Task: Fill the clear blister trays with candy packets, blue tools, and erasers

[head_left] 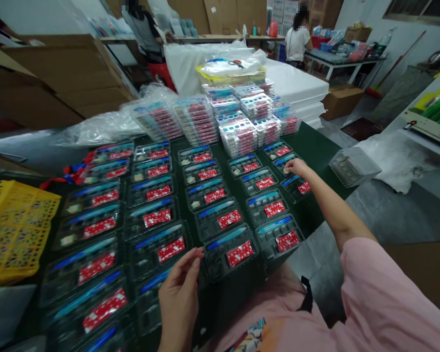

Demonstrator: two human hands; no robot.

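Observation:
Rows of clear plastic trays [212,266] lie on the dark green table, each with a pen [225,238] and a red patterned packet [239,253]. Small cream-coloured pieces [195,204] sit in the corner compartments of several trays. My right hand [299,167] reaches to a tray in the far right column, fingers pinched together over its left compartment; whatever they hold is too small to make out. In the foreground my left hand [181,288] hovers by the near trays, thumb and fingertips pressed together, their contents unclear. It partly covers a tray with a blue pen [154,282].
Stacks of packed trays [238,134] stand along the table's far side. A yellow basket [18,230] is at the left, near red and blue ribbons [77,171]. A clear plastic box [354,166] sits at the right. Two people work in the background.

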